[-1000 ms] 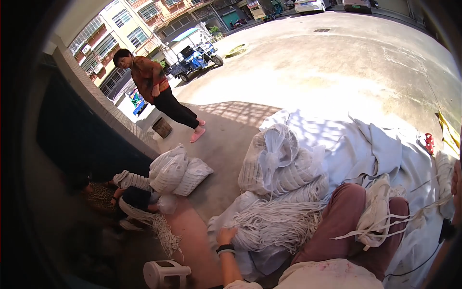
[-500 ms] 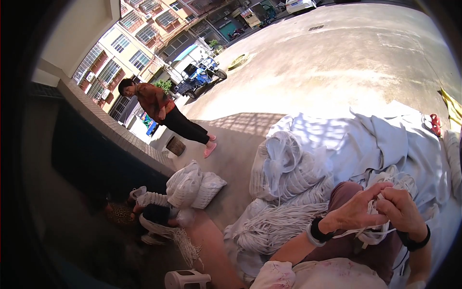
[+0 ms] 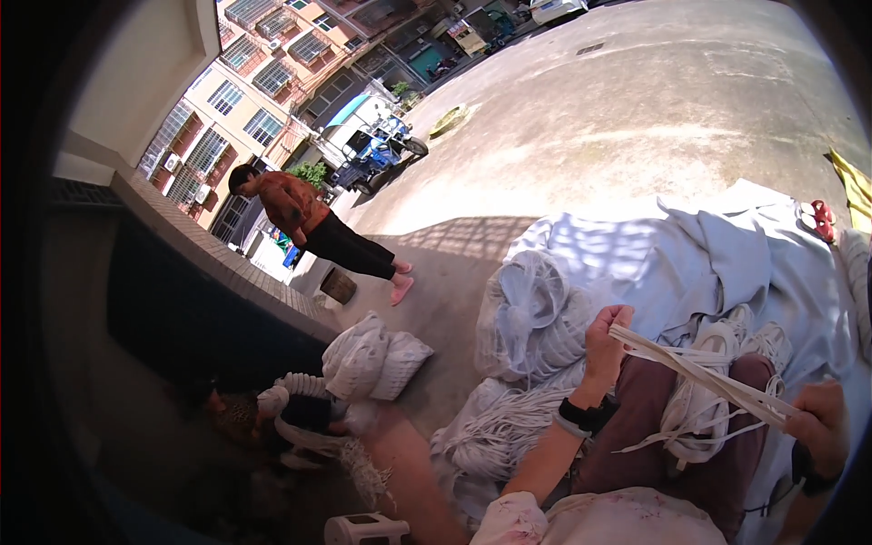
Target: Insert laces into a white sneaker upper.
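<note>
White shoelaces (image 3: 690, 368) stretch taut in a band between my two hands, above my lap. My left hand (image 3: 607, 354) is closed on one end, over my left knee. At the other end my right hand (image 3: 820, 427), slightly blurred at the far right, is closed round the laces. Under the band a white shoe (image 3: 695, 418) lies on my thighs, with loose lace ends trailing from it. Another white shoe (image 3: 768, 347) with laces rests just beyond my knees.
A heap of white laces (image 3: 500, 431) lies left of my legs, beside a clear bag of white shoes (image 3: 531, 313). Pale sheeting (image 3: 636, 259) covers the ground ahead. White sacks (image 3: 372, 359) sit left, near another seated person. Someone stands farther back.
My hands were together over the shoe; now they are wide apart, left hand moved left, right hand moved right and down, with the laces drawn out between them.
</note>
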